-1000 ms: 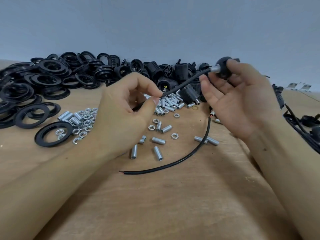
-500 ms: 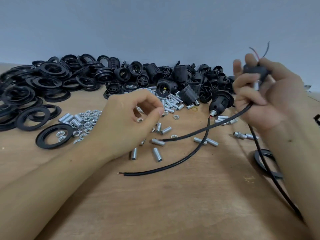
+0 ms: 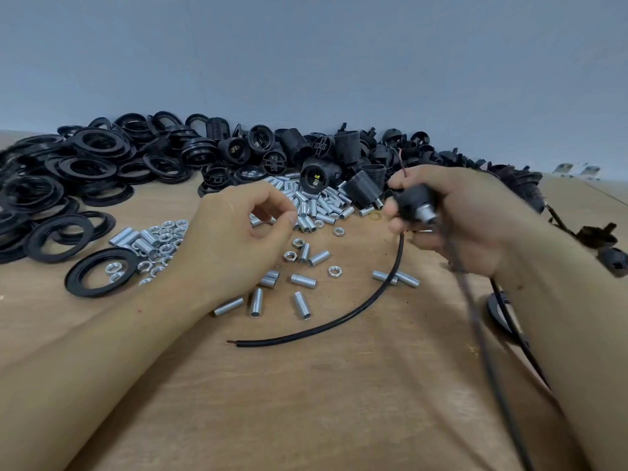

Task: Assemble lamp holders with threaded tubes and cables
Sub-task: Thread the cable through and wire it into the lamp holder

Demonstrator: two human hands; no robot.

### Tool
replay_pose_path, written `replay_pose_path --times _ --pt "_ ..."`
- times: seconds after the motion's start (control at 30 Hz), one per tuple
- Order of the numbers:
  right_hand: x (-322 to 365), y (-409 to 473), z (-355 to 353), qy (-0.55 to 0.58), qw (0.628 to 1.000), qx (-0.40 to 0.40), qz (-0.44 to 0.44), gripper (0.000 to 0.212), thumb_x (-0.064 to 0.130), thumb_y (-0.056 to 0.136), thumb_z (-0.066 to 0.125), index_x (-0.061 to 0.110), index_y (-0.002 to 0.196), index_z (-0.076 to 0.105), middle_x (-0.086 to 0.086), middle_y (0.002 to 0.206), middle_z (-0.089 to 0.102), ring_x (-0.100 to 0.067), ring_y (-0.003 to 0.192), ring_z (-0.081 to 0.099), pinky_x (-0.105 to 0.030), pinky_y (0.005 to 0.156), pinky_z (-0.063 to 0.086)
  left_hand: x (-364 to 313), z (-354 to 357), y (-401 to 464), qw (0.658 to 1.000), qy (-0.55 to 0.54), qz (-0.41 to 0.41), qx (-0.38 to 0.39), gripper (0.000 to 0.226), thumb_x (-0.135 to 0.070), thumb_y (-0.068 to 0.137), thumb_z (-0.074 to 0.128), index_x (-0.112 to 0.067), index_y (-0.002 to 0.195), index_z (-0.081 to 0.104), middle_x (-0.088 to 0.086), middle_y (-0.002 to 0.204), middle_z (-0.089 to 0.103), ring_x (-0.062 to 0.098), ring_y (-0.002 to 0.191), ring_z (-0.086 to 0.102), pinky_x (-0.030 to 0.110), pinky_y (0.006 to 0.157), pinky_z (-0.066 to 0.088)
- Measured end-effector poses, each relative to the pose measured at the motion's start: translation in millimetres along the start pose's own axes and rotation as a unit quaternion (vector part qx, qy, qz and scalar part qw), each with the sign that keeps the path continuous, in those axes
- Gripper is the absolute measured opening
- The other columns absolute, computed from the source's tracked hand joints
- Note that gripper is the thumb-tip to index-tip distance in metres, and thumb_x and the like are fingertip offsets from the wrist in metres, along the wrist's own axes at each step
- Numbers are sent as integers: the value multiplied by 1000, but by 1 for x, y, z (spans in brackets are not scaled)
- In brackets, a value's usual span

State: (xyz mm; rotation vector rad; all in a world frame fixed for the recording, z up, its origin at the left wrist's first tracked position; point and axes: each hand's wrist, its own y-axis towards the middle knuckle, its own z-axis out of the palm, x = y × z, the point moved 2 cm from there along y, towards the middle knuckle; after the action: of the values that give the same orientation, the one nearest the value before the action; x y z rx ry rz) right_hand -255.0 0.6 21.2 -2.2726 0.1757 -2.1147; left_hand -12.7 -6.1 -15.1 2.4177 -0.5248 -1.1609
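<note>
head view, looking down at a wooden table w/ parts spread over it. right hand is up off the table on the right side, fingers curled round a black lamp holder cap; a short silver threaded tube sticks out of the cap toward the camera. thin red & dark wire ends poke up above the fingers. a black cable hangs down from under that hand, blurred, running off the bottom edge.

left hand sits mid-left over the table, thumb & forefinger tips close together, other fingers loosely curled. can't tell if it pinches anything small; nothing visible between the tips.

a second black cable lies loose on the table in a curve betw. the two hands, bare copper tip at its near-left end, far end going up under the right hand.

loose silver tubes & hex nuts lie scattered just beyond the left hand, w/ a denser heap of tubes farther back. another small pile of nuts & tubes sits left of the left hand, some lying inside a black ring.

far left: big heap of black rings. along the back by the grey wall: pile of black lamp holders. far right edge: more black parts & cables, partly cut off.
</note>
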Motion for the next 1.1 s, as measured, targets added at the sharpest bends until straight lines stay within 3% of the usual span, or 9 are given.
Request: replay_pose_path --times 0.13,0.23,0.3,0.5,0.63,0.7,0.77,0.9,1.1 --pt "-13 10 23 -248 954 -80 -148 16 15 98 54 19 94 69 -17 87 64 -40 78 65 -54 70 58 0 -1 0 1000 -8 4 -4 8 -20 89 69 -26 85 70 -17 78 65 -3 79 59 5 66 37" --pt "-19 20 29 -316 920 -100 -207 16 22 96 57 27 100 72 0 118 56 -24 110 58 -45 91 49 -1 1 0 1000 -10 10 -2 9 -19 89 69 -26 84 70 -17 79 66 -1 82 59 7 70 39" --pt "-24 35 30 -398 888 -104 -205 18 26 96 58 30 105 72 -1 126 53 -18 121 49 -32 94 40 -1 2 -1 1000 -10 12 1 9 -20 89 69 -28 84 70 -18 79 66 0 83 60 11 72 42" --pt "-36 48 35 -525 824 -86 -193 24 28 98 52 32 114 69 -3 121 56 -23 113 51 -30 80 37 1 2 0 1000 -10 14 1 11 -21 89 69 -30 83 70 -20 78 66 -2 83 59 7 70 40" --pt "-25 38 35 -381 877 -106 -271 18 23 96 59 30 104 73 0 110 65 -13 103 58 -32 81 47 1 2 -1 1000 -13 24 -7 11 -19 89 70 -28 83 70 -18 75 65 -4 78 59 4 67 38" --pt "-15 27 37 -167 949 -13 -267 18 17 94 62 30 96 74 2 95 71 -8 77 62 -25 61 48 0 2 1 998 -49 19 -19 8 -23 90 70 -30 87 69 -17 79 67 -2 78 61 7 67 43" --pt "-10 15 45 -30 967 111 -225 18 16 92 63 26 100 76 -1 90 71 -14 70 61 -24 51 42 0 2 2 992 -126 -10 -11 11 -38 90 68 -32 99 68 -17 88 70 3 83 66 16 70 51" --pt "-14 3 59 39 958 199 -201 19 13 90 61 12 106 72 -15 93 64 -19 71 59 -25 50 38 -1 1 4 969 -237 -64 11 32 -53 84 67 -30 106 71 -12 94 74 9 80 69 33 66 58" --pt "-13 -3 49 -19 958 196 -208 16 12 88 61 11 97 74 -20 93 70 -25 83 70 -27 52 45 4 2 5 927 -346 -71 125 29 -28 81 73 -27 110 73 -3 111 73 18 99 71 26 76 56"
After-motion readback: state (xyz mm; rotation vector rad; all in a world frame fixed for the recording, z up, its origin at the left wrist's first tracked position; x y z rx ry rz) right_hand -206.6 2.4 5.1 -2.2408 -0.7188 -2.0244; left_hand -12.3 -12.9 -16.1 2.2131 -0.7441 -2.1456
